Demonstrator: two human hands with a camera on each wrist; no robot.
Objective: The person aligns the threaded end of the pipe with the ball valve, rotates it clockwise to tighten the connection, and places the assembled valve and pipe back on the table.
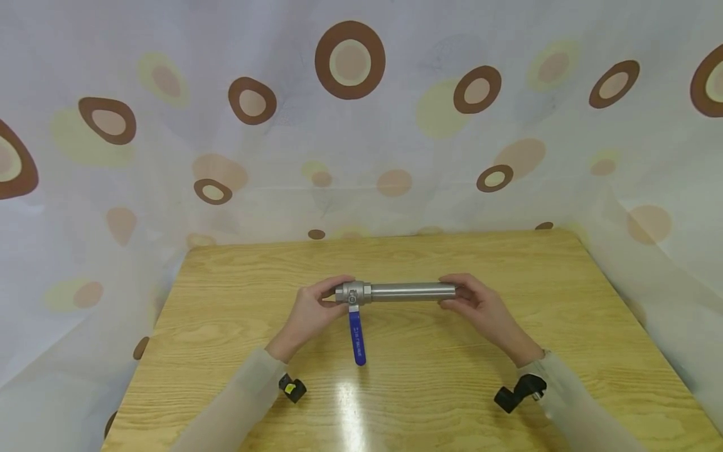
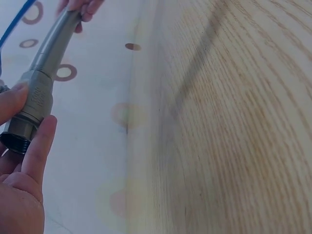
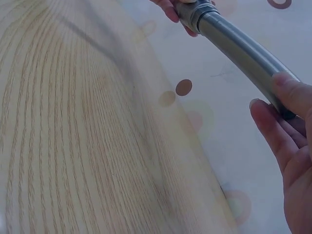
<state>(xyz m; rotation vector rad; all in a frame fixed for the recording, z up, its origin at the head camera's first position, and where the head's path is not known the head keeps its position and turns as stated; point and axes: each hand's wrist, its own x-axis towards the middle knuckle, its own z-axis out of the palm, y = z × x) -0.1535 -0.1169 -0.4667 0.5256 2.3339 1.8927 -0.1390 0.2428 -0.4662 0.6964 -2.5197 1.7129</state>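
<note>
In the head view a metal ball valve (image 1: 354, 292) is joined to a steel pipe (image 1: 412, 292) that runs level to the right. A blue lever handle (image 1: 357, 339) points from the valve toward the person. My left hand (image 1: 314, 311) grips the valve body at its left end, thumb and fingers on either side. The valve's open threaded end (image 2: 16, 142) faces the left wrist camera. At the pipe's far right end, my right hand (image 1: 480, 306) pinches it between thumb and fingers. The right wrist view shows the thumb lying on the pipe (image 3: 248, 56).
Under the hands lies a wood-grain table (image 1: 429, 376). A white curtain (image 1: 361, 138) with brown and yellow ovals surrounds its back and sides. Each wrist wears a small black camera, one on the left (image 1: 292, 388) and one on the right (image 1: 521, 390).
</note>
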